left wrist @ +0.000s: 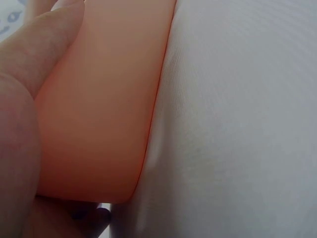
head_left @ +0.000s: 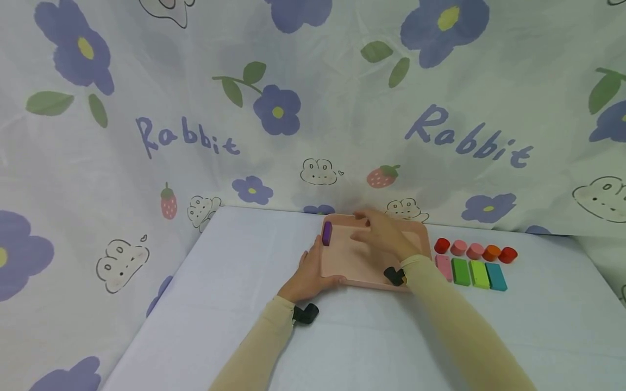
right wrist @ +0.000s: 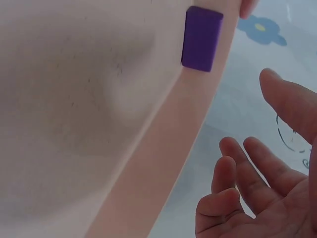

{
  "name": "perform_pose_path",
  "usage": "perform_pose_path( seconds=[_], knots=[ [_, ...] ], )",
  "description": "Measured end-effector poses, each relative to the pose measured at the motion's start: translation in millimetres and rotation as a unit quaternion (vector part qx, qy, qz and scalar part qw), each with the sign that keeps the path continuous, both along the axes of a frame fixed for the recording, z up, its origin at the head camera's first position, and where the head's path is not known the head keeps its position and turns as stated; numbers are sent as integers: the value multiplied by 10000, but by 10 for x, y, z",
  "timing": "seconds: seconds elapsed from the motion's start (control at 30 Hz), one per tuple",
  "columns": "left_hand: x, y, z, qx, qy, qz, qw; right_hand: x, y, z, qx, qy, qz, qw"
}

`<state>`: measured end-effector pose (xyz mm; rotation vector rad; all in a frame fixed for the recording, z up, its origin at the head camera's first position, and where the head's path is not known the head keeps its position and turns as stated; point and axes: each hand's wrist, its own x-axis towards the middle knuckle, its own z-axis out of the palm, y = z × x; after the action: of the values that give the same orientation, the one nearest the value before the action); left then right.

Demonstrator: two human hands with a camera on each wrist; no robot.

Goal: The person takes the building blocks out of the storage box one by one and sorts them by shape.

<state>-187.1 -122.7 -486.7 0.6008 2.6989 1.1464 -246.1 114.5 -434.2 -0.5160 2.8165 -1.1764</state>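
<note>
A pale pink tray (head_left: 362, 255) lies on the white table. Its near left corner is held by my left hand (head_left: 308, 277), thumb along the front wall and fingers along the left side. In the left wrist view the thumb (left wrist: 44, 44) lies against the tray's outer wall (left wrist: 104, 109). Inside the tray, a purple block (head_left: 327, 233) sits against the left wall, also seen in the right wrist view as a purple rectangle (right wrist: 203, 39). My right hand (head_left: 383, 236) hovers over the tray's far part with nothing in it, its fingers (right wrist: 262, 163) loosely bent and apart from the thumb.
Right of the tray, a row of several short cylinders in red, pink and orange (head_left: 475, 251) stands behind a row of several rectangular blocks in pink, green, yellow-green and blue (head_left: 461, 271). A printed cloth (head_left: 342, 125) with flowers and rabbits hangs behind the table (head_left: 342, 347).
</note>
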Motion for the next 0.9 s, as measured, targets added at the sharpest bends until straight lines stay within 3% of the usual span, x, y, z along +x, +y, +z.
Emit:
perform_pose_path(
  seconds=[0.4, 0.9],
  knots=[
    [-5, -12, -6, -1, 34, -51, 10000, -87, -295, -16, -73, -447, 516, 9976],
    [2, -25, -13, -48, 351, -188, 9992, -239, -591, -67, 310, -313, 807, 9958]
  ],
)
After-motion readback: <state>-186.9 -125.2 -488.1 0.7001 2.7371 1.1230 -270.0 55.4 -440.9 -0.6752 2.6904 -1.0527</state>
